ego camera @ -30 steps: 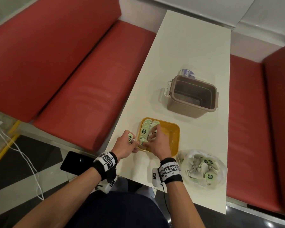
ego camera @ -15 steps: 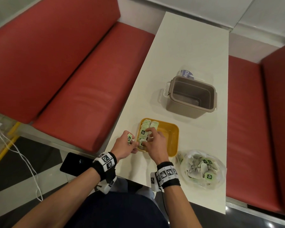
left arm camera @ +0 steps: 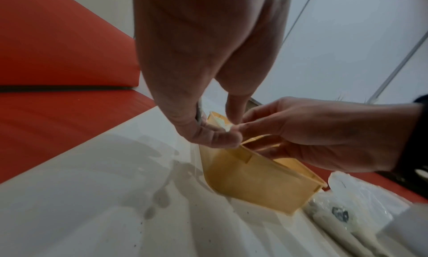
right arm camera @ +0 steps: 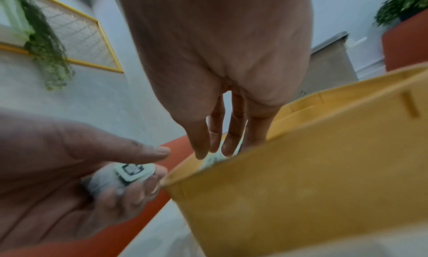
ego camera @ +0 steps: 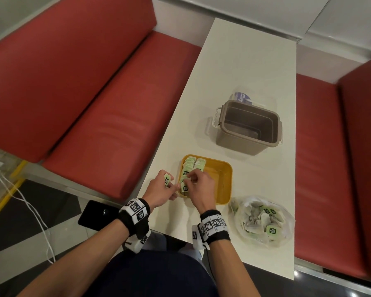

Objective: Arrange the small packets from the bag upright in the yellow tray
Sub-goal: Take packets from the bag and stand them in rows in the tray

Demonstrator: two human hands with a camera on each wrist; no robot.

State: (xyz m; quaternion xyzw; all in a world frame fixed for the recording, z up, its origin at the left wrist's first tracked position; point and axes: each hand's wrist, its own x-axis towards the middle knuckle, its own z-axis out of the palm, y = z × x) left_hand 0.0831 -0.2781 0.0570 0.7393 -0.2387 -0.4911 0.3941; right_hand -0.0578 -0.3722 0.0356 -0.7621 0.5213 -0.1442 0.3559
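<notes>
Head view: high above the table (ego camera: 244,67), facing forward and down, with both hands small in the lower centre of the frame. Left wrist view: close and low, near the tabletop, looking along the left hand (left arm camera: 203,78) toward the yellow tray (left arm camera: 254,178) at centre right. Right wrist view: closer again (slightly blurred), looking up along the right hand (right arm camera: 220,69); all three views share the tray's near corner.

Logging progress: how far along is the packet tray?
Done: two short rows of packets stand along the yellow tray's left side. In hand: the left hand holds a packet; the right hand works the near row. Left: the bag still holds many.
</notes>
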